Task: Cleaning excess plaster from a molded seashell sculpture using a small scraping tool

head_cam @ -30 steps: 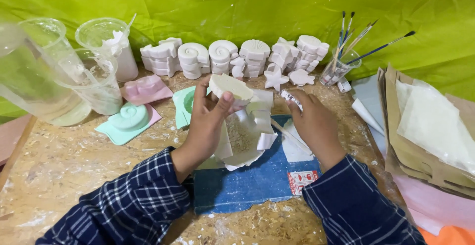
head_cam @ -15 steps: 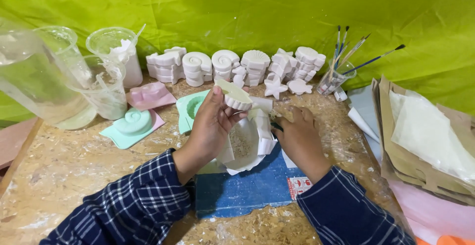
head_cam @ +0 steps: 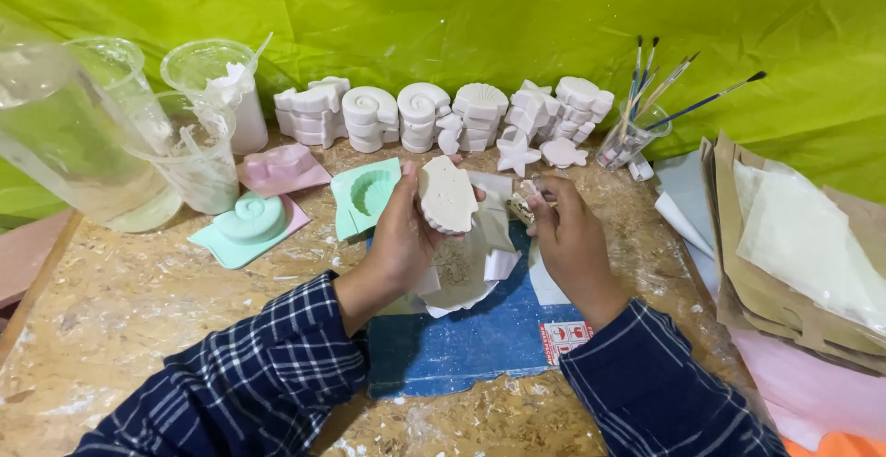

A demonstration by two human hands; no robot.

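My left hand (head_cam: 399, 235) holds a white plaster shell cast (head_cam: 448, 195) upright above the blue mat (head_cam: 480, 342). My right hand (head_cam: 570, 235) is just to its right, fingers pinched on a small piece of sandpaper (head_cam: 524, 200) close to the cast's edge. White paper scraps (head_cam: 471, 272) with plaster dust lie under both hands. A green shell-shaped mould (head_cam: 365, 194) sits just left of the cast.
A row of white plaster casts (head_cam: 434, 115) lines the back by the green cloth. Clear plastic cups and a jug (head_cam: 111, 143) stand at left beside pink and green moulds (head_cam: 258, 217). A jar of paintbrushes (head_cam: 637, 134) and brown paper bags (head_cam: 794, 245) are at right.
My left hand has turned the shell cast from lying flat to standing on edge. My right hand has moved in toward it.
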